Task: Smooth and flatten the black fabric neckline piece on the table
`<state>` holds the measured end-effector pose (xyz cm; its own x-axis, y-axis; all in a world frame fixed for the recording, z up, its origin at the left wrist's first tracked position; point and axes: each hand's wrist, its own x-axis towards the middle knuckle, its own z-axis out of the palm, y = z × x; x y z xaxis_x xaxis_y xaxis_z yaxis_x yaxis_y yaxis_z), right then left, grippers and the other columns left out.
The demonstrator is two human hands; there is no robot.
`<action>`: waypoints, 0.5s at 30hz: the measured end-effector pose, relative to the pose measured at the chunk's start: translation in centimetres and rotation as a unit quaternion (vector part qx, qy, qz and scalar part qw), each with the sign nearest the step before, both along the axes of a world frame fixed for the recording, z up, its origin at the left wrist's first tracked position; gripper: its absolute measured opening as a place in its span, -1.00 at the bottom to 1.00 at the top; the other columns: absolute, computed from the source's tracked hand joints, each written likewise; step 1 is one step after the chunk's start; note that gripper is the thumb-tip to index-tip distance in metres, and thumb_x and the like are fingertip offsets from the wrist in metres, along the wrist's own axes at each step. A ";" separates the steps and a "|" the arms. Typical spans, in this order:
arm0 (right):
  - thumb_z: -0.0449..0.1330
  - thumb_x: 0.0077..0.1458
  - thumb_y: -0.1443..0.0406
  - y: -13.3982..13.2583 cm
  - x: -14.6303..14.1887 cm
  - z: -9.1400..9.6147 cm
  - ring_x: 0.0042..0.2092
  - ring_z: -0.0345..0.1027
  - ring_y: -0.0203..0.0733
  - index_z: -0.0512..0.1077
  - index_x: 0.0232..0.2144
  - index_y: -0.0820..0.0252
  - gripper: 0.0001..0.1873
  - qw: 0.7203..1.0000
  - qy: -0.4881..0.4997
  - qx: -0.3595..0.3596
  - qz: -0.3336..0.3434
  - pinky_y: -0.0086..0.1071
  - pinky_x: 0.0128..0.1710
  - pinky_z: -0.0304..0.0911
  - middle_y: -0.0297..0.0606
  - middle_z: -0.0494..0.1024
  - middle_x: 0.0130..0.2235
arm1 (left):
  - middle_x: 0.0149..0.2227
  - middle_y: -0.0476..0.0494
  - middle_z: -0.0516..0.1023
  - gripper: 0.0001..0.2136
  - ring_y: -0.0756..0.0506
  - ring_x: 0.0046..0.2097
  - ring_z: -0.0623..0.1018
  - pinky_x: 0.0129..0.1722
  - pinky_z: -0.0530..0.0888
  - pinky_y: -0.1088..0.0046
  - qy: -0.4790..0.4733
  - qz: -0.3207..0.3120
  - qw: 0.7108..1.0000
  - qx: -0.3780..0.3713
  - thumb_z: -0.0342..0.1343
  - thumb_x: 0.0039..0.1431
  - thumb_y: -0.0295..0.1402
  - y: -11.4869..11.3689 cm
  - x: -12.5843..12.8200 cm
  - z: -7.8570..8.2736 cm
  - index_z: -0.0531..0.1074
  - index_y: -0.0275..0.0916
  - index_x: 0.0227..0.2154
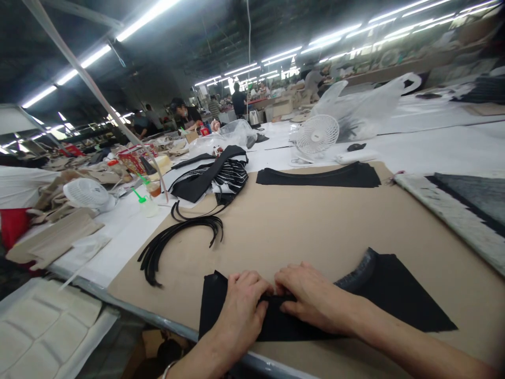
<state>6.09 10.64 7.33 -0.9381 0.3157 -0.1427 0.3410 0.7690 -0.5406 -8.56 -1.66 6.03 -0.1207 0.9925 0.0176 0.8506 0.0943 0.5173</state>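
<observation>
A black fabric piece (pixel 398 302) lies on the brown paper (pixel 315 226) that covers the table, near its front edge. My left hand (pixel 242 310) and my right hand (pixel 311 295) rest side by side on its middle. Both have their fingers curled and pinch the cloth where it folds. A grey ribbed edge curves up along the fabric just right of my right hand. Thin curved black strips (pixel 179 239) lie on the paper to the upper left of my hands.
Further back lie a long black fabric panel (pixel 319 176) and a heap of black and striped cloth (pixel 215 176). Two small white fans (pixel 317 137) (pixel 87 193) stand on the table. A grey padded mat (pixel 465 210) lies at right. Other people work far behind.
</observation>
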 end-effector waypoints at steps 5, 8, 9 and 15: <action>0.19 -0.02 0.38 0.3 0.6 -0.9 -0.21 0.30 -0.17 0.35 -0.40 0.15 -0.92 1.000 0.027 -0.011 0.012 -0.32 -0.20 0.12 -0.32 0.46 -0.29 | -0.28 -0.02 0.51 -0.66 -0.10 -0.13 0.43 -0.10 0.31 0.32 -0.009 -0.001 1.000 -0.004 -0.03 -0.03 -0.70 0.4 0.4 -0.3 0.51 -0.16 -0.34; 0.18 0.03 0.40 0.4 1.1 -1.5 -0.20 0.29 -0.20 0.35 -0.37 0.14 -0.91 0.998 0.057 -0.013 0.025 -0.36 -0.19 0.12 -0.34 0.44 -0.28 | -0.30 -0.05 0.52 -0.63 -0.10 -0.17 0.46 -0.14 0.38 0.38 -0.031 0.001 1.000 0.005 -0.04 -0.01 -0.72 0.5 0.7 -0.5 0.54 -0.17 -0.34; 0.17 0.05 0.41 0.4 1.3 -1.7 -0.20 0.28 -0.21 0.35 -0.36 0.14 -0.91 0.997 0.070 -0.012 0.030 -0.36 -0.18 0.12 -0.34 0.44 -0.28 | -0.30 -0.05 0.52 -0.63 -0.09 -0.17 0.46 -0.15 0.40 0.39 -0.036 0.002 0.999 0.012 -0.05 0.02 -0.71 0.4 0.9 -0.6 0.55 -0.16 -0.33; 0.06 0.20 0.42 0.1 2.5 -2.5 -0.17 0.27 -0.21 0.36 -0.27 0.14 -0.88 0.991 0.112 0.027 0.067 -0.32 -0.12 0.12 -0.30 0.41 -0.23 | -0.24 -0.14 0.53 -0.66 -0.13 -0.20 0.50 -0.20 0.50 0.33 0.064 -0.028 0.994 0.086 -0.14 0.25 -0.56 -1.6 1.6 -2.1 0.52 -0.21 -0.13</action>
